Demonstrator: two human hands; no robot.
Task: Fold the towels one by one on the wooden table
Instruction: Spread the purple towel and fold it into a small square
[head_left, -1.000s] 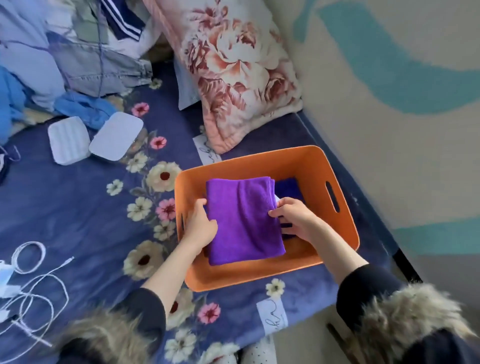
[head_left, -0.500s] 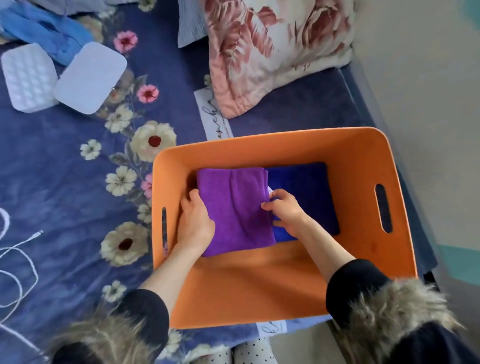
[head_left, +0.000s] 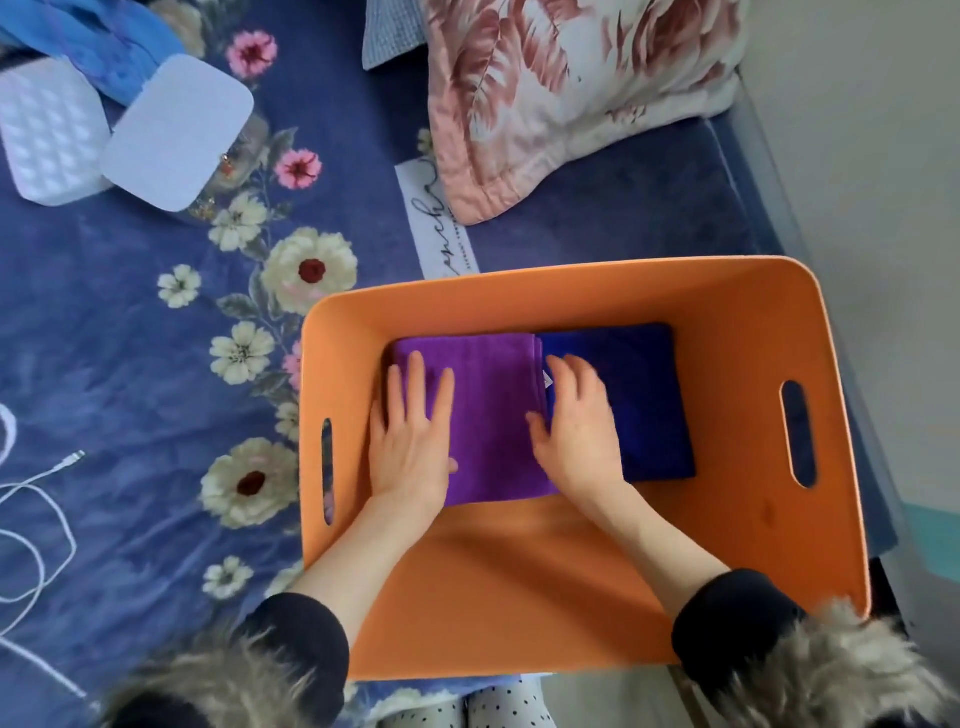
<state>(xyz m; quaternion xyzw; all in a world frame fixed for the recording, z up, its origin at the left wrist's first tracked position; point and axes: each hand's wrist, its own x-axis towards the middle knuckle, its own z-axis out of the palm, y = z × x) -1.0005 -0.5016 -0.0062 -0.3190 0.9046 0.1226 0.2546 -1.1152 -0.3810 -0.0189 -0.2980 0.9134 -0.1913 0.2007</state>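
Left hand (head_left: 410, 441) and right hand (head_left: 579, 431), fingers flat, are pressed on folded purple towel (head_left: 498, 415) and blue towel (head_left: 644, 400); folds could be dragged apart by sliding palms.

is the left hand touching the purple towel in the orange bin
Touching. The head view shows the left hand lying flat, fingers straight, on the folded purple towel inside the orange bin, no gap between them.

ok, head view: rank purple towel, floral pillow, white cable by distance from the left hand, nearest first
1. Purple towel: under the left hand, inside the orange bin.
2. White cable: far left on the bedspread.
3. Floral pillow: top of frame, beyond the bin.
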